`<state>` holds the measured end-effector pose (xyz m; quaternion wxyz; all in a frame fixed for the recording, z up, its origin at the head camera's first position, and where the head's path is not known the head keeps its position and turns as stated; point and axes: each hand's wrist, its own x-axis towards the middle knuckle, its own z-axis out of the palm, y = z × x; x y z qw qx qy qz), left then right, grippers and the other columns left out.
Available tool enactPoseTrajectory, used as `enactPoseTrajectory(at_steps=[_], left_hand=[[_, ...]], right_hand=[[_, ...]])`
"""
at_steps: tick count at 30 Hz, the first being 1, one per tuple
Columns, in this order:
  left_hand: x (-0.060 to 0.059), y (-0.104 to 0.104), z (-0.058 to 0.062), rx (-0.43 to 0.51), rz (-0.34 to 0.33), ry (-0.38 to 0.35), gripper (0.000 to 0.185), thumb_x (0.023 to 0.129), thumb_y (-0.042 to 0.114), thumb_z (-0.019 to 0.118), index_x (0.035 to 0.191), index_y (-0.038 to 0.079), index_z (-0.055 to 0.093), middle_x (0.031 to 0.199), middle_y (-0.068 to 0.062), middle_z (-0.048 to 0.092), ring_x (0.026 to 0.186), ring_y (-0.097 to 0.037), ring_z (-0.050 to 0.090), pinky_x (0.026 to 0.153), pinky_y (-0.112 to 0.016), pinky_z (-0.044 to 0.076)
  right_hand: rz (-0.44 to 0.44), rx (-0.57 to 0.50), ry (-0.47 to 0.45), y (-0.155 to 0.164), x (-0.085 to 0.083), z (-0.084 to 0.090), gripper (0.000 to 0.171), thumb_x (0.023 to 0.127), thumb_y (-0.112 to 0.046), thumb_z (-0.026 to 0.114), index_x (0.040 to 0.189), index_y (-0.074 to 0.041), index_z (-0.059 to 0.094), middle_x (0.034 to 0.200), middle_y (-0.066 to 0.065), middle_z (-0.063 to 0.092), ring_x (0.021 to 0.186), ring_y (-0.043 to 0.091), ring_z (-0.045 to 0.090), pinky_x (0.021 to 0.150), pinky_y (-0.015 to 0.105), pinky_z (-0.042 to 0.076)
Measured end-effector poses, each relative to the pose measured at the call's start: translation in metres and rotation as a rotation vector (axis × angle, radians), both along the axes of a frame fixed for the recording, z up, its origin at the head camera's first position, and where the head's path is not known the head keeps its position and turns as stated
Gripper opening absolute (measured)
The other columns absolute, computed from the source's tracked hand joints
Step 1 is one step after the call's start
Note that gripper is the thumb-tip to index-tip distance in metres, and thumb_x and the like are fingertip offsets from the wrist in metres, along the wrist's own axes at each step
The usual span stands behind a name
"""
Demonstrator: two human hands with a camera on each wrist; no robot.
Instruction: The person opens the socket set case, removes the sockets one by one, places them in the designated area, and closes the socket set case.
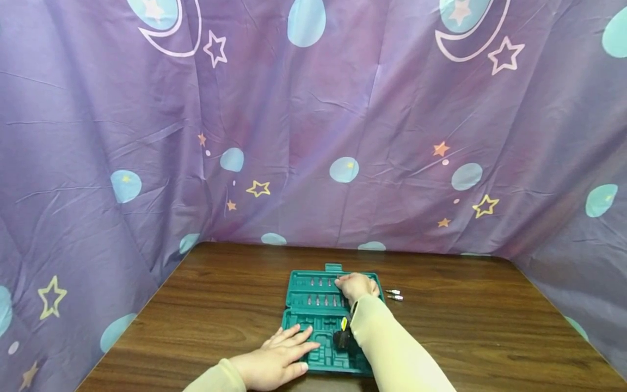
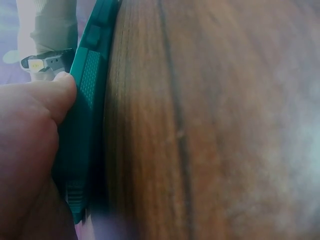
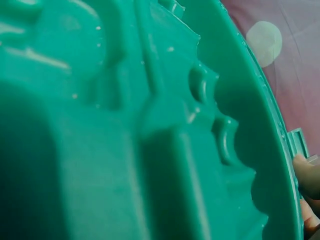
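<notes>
Lying open and flat on the brown wooden tabletop [image 1: 206, 305], near its front edge, is a teal moulded tool case [image 1: 313, 318]. The left hand [image 1: 274, 360] rests on its near-left corner with fingers spread straight, pressing down rather than gripping; the left wrist view shows the thumb [image 2: 60, 92] against the case's ribbed edge. The right hand [image 1: 356, 286] reaches to the far right corner, fingers curled down over the rows of bits [image 1: 320, 291], but whether that grip holds a bit I cannot tell. Two loose bits [image 1: 394, 295] lie on the tabletop just beside the case's right side.

The case looks like thin, stiff, blow-moulded plastic: light, fairly slick on polished wood, likely to slide unless pinned as the left hand does. I'd hold it by its rim or the latch tab [image 1: 333, 267] at the far edge. The bits look small, hard and smooth, best pinched at their middle by fingertips.
</notes>
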<state>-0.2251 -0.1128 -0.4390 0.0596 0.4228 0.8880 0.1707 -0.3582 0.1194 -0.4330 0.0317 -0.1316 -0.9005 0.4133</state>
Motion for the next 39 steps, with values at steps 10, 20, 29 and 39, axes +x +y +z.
enactPoseTrajectory(at_steps=[10, 20, 29, 39], left_hand=[[0.001, 0.001, 0.001, 0.000, 0.016, -0.011, 0.047, 0.103, 0.041, 0.041, 0.147, 0.024, 0.042, 0.156, -0.008, 0.028, 0.144, -0.032, 0.021, 0.111, -0.060, 0.020], [-0.001, -0.001, 0.000, -0.009, -0.001, -0.023, 0.050, 0.104, 0.044, 0.036, 0.149, 0.024, 0.038, 0.158, -0.008, 0.024, 0.144, -0.033, 0.019, 0.110, -0.062, 0.020], [-0.003, -0.001, 0.000, -0.024, 0.002, -0.031, 0.050, 0.103, 0.045, 0.036, 0.149, 0.024, 0.038, 0.158, -0.007, 0.023, 0.145, -0.031, 0.017, 0.111, -0.060, 0.020], [-0.004, -0.002, -0.001, -0.026, 0.002, -0.027, 0.050, 0.104, 0.045, 0.034, 0.150, 0.025, 0.036, 0.159, -0.007, 0.021, 0.145, -0.031, 0.016, 0.111, -0.060, 0.019]], right_hand=[[-0.041, -0.120, 0.079, -0.001, 0.002, 0.000, 0.017, 0.086, -0.029, 0.072, 0.092, -0.014, 0.076, 0.116, 0.017, 0.063, 0.126, 0.046, 0.030, 0.108, 0.056, 0.010], [0.031, -0.235, 0.060, 0.010, -0.001, 0.002, 0.022, 0.086, -0.026, 0.073, 0.098, -0.008, 0.074, 0.113, 0.019, 0.060, 0.125, 0.047, 0.024, 0.103, 0.061, 0.016], [0.208, -0.423, 0.188, 0.029, -0.006, 0.011, 0.014, 0.087, -0.008, 0.069, 0.089, 0.006, 0.065, 0.082, 0.004, 0.066, 0.081, 0.017, 0.055, 0.077, 0.031, 0.042], [0.267, -0.368, 0.135, 0.074, -0.002, 0.018, 0.022, 0.089, -0.009, 0.067, 0.102, 0.009, 0.063, 0.087, 0.003, 0.066, 0.084, 0.016, 0.055, 0.080, 0.037, 0.044]])
